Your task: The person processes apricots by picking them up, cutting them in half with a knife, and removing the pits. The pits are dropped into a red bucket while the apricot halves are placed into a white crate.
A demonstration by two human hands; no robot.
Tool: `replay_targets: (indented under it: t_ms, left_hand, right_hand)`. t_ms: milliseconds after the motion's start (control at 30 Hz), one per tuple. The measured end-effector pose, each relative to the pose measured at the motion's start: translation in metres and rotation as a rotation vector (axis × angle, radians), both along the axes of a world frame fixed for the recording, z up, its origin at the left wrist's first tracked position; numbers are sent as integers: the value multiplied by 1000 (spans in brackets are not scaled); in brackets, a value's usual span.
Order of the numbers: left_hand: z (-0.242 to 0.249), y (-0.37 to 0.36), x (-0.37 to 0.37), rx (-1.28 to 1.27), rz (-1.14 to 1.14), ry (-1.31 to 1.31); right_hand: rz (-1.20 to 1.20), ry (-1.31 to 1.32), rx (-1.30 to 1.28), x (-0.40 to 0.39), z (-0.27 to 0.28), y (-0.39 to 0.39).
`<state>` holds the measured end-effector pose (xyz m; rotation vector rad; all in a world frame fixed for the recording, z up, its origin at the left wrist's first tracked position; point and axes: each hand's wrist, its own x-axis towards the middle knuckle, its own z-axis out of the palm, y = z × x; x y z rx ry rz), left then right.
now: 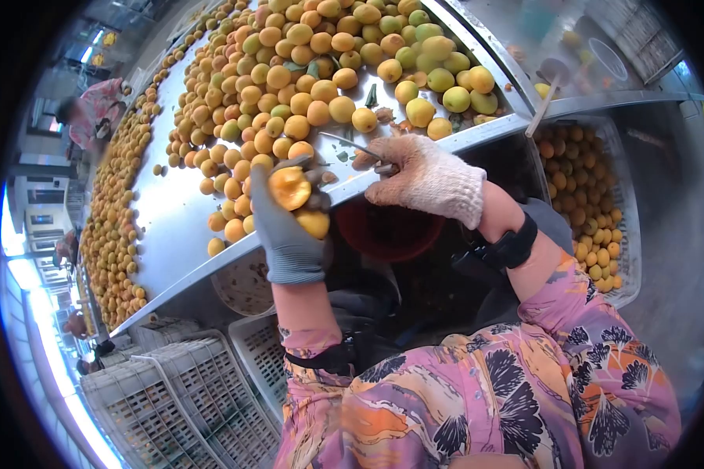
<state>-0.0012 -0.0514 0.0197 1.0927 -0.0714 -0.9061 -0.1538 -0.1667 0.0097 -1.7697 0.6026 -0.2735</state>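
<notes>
Your left hand (278,223) cups cut fruit (289,189), likely to steady it; beside it, your right hand (430,176) grips a knife (347,143).

Pink floral shirt (414,399), grey left glove (283,234), white right glove (442,181)

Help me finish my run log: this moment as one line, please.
left hand: holds cut fruit | right hand: holds thin-bladed tool | metal table: whole fruit piled

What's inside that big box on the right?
The box holds lots of yellow-orange fruit. I can see the upper ones; anything underneath them is covered, so I can't tell.
</notes>
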Motion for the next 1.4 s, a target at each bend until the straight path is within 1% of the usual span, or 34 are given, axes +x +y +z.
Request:
replay_targets:
  t_ms: [33, 67, 133, 167, 200, 233, 267, 300, 367, 400, 433, 500, 533, 600, 633, 667, 733, 767, 800, 833, 900, 933, 1000, 1033, 1100, 1133, 1167, 1200, 1233, 1267, 1300, 1333, 1367, 1400]
  left_hand:
    - [7, 3, 0, -2, 50, -74]
    - [9, 8, 9, -26, 28, -110]
    - [20, 19, 23, -44, 9, -157]
    - [32, 21, 25, 13, 63, -246]
    - [42, 23, 29, 70, 117, -335]
    - [49, 32, 38, 165, 88, -498]
    - [55, 39, 44, 260, 52, -754]
    - [60, 46, 51, 352, 13, -1010]
    - [41, 84, 106, 717, -324, -1417]
    - [40, 95, 117, 1138, -613, -1478]
    - [42, 103, 121, 1572, -908, -1481]
    - [53, 115, 99, 1823, -1122, -1391]
    - [53, 114, 101, 1829, -1125, -1401]
    - [47, 112, 105, 1683, -863, -1417]
    - [40, 106, 107, 1485, -738, -1503]
    - [35, 90, 104, 1283, -612, -1570]
    - [24, 52, 94, 906, -508, -1552]
    - [15, 32, 95, 826, -522, -1643]
    - [4, 14, 95, 740, -539, -1734]
    - [-3, -3, 91, 718, -560, -1789]
    - [-23, -24, 93, 821, -684, -1850]
    - [-32, -31, 96, 812, -693, -1852]
    - [-41, -43, 93, 1064, -782, -1991]
    - [-45, -45, 94, 1061, -790, -1990]
    - [-34, -48, 81, 1220, -869, -1944]
    - [-32, -49, 81, 1230, -919, -1891]
    - [-31, -50, 80, 1236, -915, -1887]
    - [-30, -53, 79, 1288, -922, -1833]
    - [-29, -55, 77, 1335, -931, -1780]
    - [-30, -54, 77, 1333, -932, -1781]
    - [-32, -53, 75, 1287, -835, -1790]
    - [-33, -52, 74, 1237, -740, -1797]
    - [-32, -52, 73, 1228, -745, -1804]
    - [-31, -51, 72, 967, -625, -1522]
  right_hand:
    - [11, 38, 12, 0, -2, -1]
    - [8, 30, 9, 0, 0, -2]
    - [-154, -41, -39, 0, 4, -2]
    - [-153, -53, -36, 0, 8, -1]
    - [-207, -62, 104, 0, 14, -1]
    - [-261, -70, 245, -1, 18, -1]
    - [-264, -87, -28, -4, 14, -5]
    - [-271, -98, -25, -5, 10, -7]
    - [-289, -33, -212, -9, 6, -10]
    - [-291, 67, -222, -12, 13, -9]
    - [-301, 60, -213, -13, 11, -10]
    - [-256, 155, -353, -14, 5, -13]
    - [-269, 140, -394, -15, 3, -13]
    - [-288, 87, -334, -15, 5, -13]
    - [-296, 38, -282, -15, 6, -14]
    - [-294, 37, -285, -16, 8, -13]
    - [-289, -37, -173, -20, 12, -12]
    - [-290, -39, -175, -20, 10, -12]
    - [-281, -100, -103, -20, 5, -11]
    - [-276, -159, -29, -21, 3, -12]
    - [-276, -160, -67, -21, 4, -13]
    - [-265, -162, -102, -20, 4, -13]
    - [-278, -147, -102, -24, 13, -13]
    - [-278, -138, -103, -24, 15, -12]
    - [-289, -128, -136, -20, 9, -12]
    - [-310, -177, -166, -16, 4, -11]
    - [-333, -227, -196, -13, 2, -10]
    - [-329, -229, -197, -11, 0, -8]
    - [-314, -191, -254, -10, -2, -7]
    - [-302, -152, -309, -10, -3, -5]
    - [-306, -150, -310, -10, -4, -4]
    - [-284, -67, -304, -8, -4, -3]
    - [-264, 16, -298, -8, -5, -2]
    - [-271, -35, -287, -9, -7, -1]
